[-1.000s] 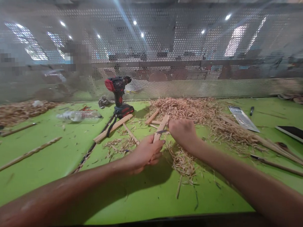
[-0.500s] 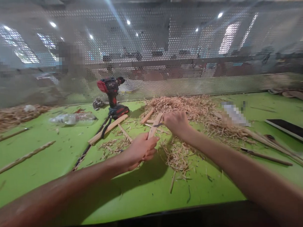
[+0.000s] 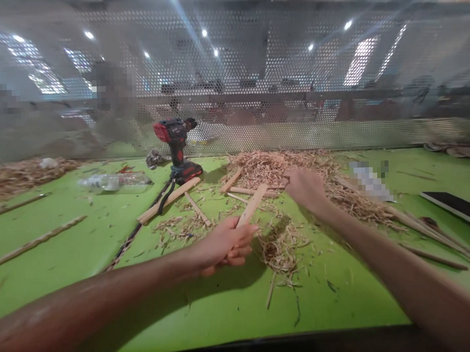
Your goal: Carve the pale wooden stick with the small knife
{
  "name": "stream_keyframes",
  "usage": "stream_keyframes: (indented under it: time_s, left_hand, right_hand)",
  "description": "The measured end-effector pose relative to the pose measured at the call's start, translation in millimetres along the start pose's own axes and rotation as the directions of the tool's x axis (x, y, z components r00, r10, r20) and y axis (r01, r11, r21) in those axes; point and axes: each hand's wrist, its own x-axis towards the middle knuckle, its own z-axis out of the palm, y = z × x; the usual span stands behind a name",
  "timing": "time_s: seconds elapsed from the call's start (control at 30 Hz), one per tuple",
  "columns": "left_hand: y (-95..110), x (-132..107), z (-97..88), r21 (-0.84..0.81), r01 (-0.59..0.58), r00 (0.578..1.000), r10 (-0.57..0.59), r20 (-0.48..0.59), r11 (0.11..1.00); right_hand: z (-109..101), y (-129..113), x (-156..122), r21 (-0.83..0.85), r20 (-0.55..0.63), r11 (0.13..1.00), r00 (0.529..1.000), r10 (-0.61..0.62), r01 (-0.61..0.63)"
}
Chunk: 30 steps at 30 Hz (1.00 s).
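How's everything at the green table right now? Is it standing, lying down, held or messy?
Left hand: closed around the wooden strip
Wooden strip: held at its near end
Right hand: curled, apart from the strip; contents unclear
Drill: standing upright
Plastic bottle: lying on its side
Wood shavings: loosely heaped
Twisted stick: lying flat
Dark slab: lying flat

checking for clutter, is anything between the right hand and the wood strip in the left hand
Nothing visible stands between the right hand and the wood strip; loose shavings lie below on the table.
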Motion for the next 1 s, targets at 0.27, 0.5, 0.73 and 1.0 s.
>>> stream_keyframes:
  time_s: [0.27,0.5,0.73,1.0]
  left_hand:
    - [-3,0,-3.5,-0.020,-0.027,1.000,0.027,-0.005,0.999]
    - [1,-1,2.1,-0.026,-0.044,0.995,0.042,-0.087,0.999]
    - [6,0,1.2,-0.070,-0.074,0.988,0.063,-0.141,0.995]
    - [1,-7,9.9,0.042,0.031,0.994,-0.027,-0.102,0.999]
  right_hand:
    - [-8,-57,-42,0.010,-0.024,0.954,0.954,-0.300,0.301]
    - [-10,-60,-28,-0.007,-0.054,0.950,0.948,-0.313,0.313]
    - [-10,-62,-15,0.032,-0.076,0.950,0.948,-0.308,0.311]
    - [2,-36,30,0.143,-0.105,0.988,0.994,-0.040,0.055]
